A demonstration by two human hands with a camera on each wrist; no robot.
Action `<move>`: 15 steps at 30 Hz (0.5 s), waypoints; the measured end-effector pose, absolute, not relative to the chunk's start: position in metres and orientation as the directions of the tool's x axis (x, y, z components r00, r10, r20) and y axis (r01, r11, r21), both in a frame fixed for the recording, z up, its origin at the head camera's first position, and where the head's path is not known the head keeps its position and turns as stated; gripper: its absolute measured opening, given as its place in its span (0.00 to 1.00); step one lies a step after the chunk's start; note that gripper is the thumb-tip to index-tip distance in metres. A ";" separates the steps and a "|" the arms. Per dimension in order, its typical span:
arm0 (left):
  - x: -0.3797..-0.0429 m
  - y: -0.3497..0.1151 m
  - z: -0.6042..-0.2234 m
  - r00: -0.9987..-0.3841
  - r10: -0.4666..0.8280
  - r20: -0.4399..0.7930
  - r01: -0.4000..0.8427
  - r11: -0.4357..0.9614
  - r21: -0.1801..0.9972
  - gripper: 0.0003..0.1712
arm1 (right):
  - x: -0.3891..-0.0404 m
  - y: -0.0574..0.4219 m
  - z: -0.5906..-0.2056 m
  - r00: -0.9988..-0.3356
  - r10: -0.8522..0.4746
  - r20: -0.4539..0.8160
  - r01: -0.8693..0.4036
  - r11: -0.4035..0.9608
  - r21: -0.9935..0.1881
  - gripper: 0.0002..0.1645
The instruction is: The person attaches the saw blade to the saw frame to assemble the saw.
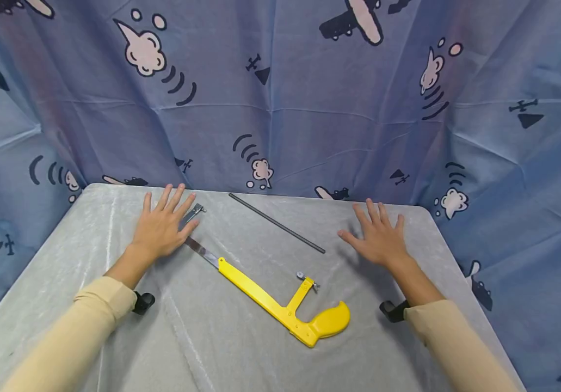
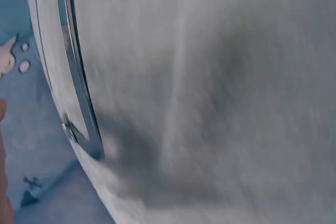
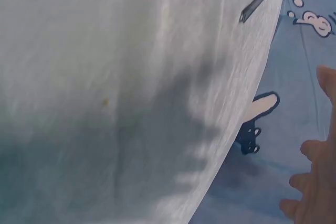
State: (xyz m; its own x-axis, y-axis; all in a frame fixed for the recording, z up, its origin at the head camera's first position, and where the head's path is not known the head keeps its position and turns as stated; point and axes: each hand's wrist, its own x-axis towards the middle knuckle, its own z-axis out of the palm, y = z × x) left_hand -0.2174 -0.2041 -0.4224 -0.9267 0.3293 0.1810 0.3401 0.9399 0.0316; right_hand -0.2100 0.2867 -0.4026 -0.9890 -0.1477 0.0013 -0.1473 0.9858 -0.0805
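A hacksaw frame (image 1: 256, 288) with a yellow handle and a bare metal front bar lies slantwise across the middle of the table. My left hand (image 1: 160, 226) hovers over its far end with fingers spread, hiding part of the metal bar. The bent tip of that bar (image 2: 84, 93) shows in the left wrist view, below the hand. To the right, my right hand (image 1: 380, 239) is held above the cloth, fingers spread and holding nothing. Between the hands lies a thin dark grey rod (image 1: 277, 222), whose end also appears in the right wrist view.
A pale grey cloth (image 1: 221, 359) covers the table, with a few creases. Behind and at both sides hangs a blue printed curtain (image 1: 309, 136), close to the table's back edge. Black straps (image 1: 144, 302) sit at the wrists.
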 end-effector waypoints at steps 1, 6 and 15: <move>-0.217 -0.200 -0.423 -0.922 0.338 0.188 0.350 0.936 0.036 0.39 | -0.209 0.284 -0.403 -0.988 -0.155 0.002 -0.155 0.984 -0.089 0.57; -0.214 -0.180 -0.424 -0.900 0.387 0.203 0.403 0.914 0.044 0.38 | -0.208 0.272 -0.401 -0.980 -0.198 0.014 -0.197 0.969 -0.151 0.57; -0.202 -0.148 -0.426 -0.865 0.471 0.174 0.488 0.870 0.072 0.39 | -0.211 0.255 -0.400 -0.963 -0.267 0.042 -0.269 0.931 -0.248 0.55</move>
